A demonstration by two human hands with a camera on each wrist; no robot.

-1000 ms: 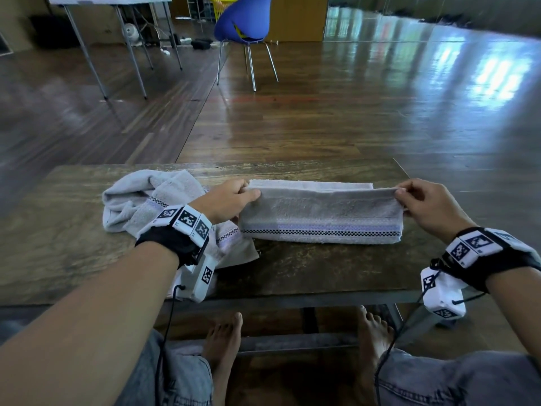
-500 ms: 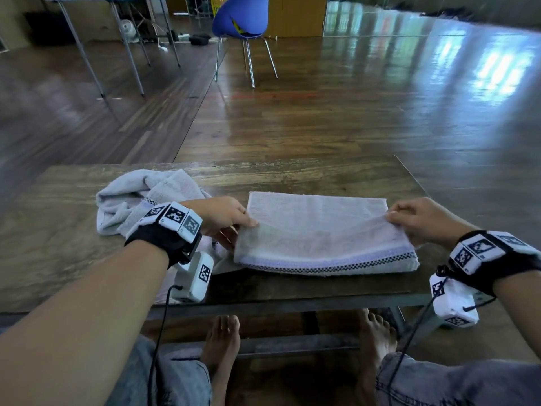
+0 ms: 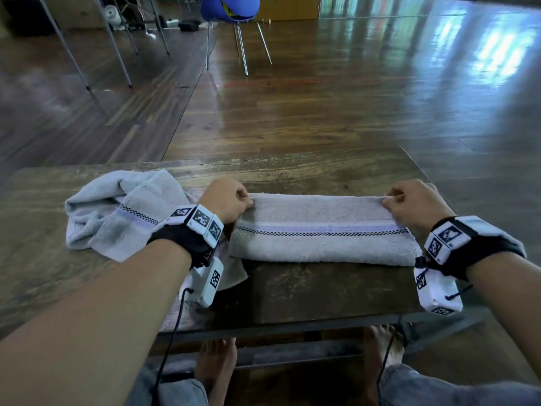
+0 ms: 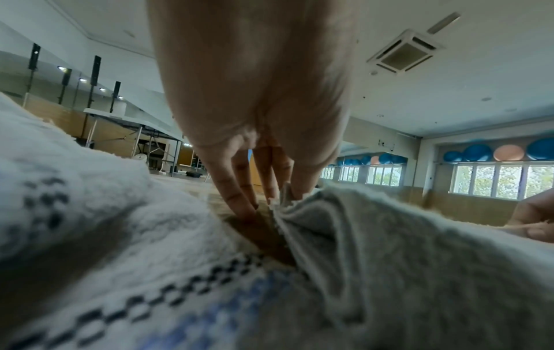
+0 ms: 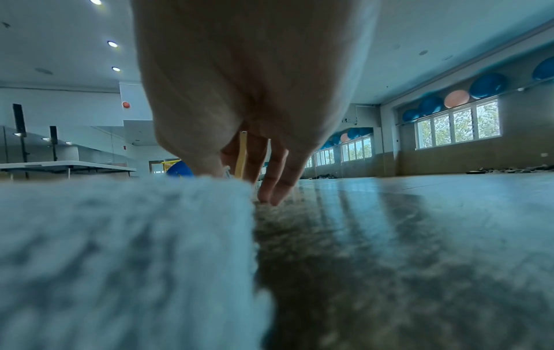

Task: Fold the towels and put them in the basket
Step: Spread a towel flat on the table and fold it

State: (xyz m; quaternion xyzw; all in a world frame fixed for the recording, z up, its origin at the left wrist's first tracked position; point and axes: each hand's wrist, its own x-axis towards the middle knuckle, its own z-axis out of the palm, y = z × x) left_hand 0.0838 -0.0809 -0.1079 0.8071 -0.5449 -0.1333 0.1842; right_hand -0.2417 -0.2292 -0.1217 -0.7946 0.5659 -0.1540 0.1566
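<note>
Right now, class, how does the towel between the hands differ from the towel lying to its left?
The folded towel lies as a flat neat strip; the crumpled towel is bunched and unfolded. The left hand and right hand pinch the folded towel's far corners; neither grips the crumpled one. Both are pale with a checked purple band.

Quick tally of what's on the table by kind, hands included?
Folded towel: 1
Crumpled towel: 1
Hands, left hand and right hand, each pinching a far corner of the folded towel: 2
Total: 4
</note>
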